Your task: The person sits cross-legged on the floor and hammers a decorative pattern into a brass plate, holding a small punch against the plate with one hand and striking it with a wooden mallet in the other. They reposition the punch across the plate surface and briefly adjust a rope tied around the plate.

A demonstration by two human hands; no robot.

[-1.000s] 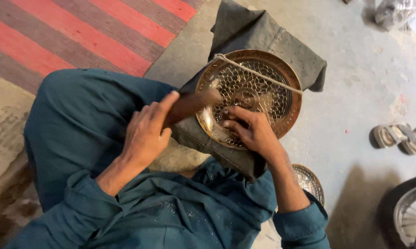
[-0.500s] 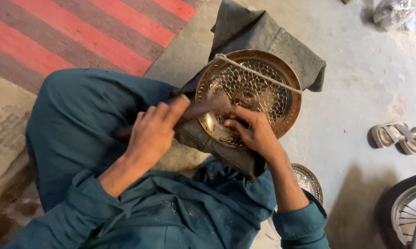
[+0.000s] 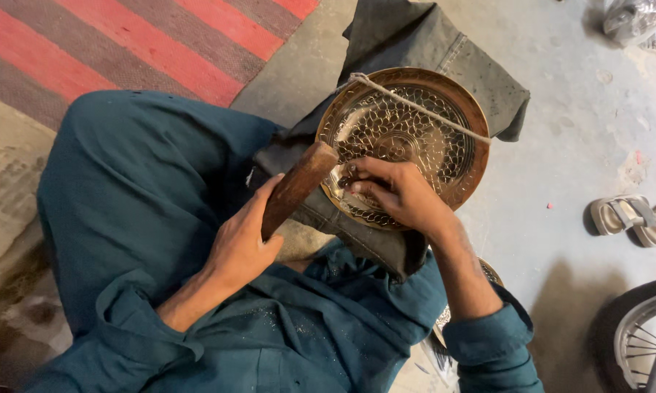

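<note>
A round brass plate (image 3: 444, 116) with a scale-like engraved pattern rests on dark grey cloth (image 3: 444, 44) over my knee, and a cord (image 3: 422, 109) runs across it. My left hand (image 3: 244, 240) grips a brown wooden mallet (image 3: 299, 182), its head raised near the plate's left rim. My right hand (image 3: 397, 193) lies on the plate's near side, fingers pinched on a small dark tool whose shape I cannot make out. My teal sleeves and trouser leg fill the lower left.
A red and grey striped mat (image 3: 138, 51) lies at the top left. Grey sandals (image 3: 633, 218) sit on the concrete floor at the right. A wheel (image 3: 633, 335) shows at the bottom right, and a second patterned plate (image 3: 491, 273) peeks out under my right forearm.
My left hand has swung the mallet: it was lowered toward the plate half a second ago and now stands raised, with the wooden end showing. My right hand has stayed on the plate.
</note>
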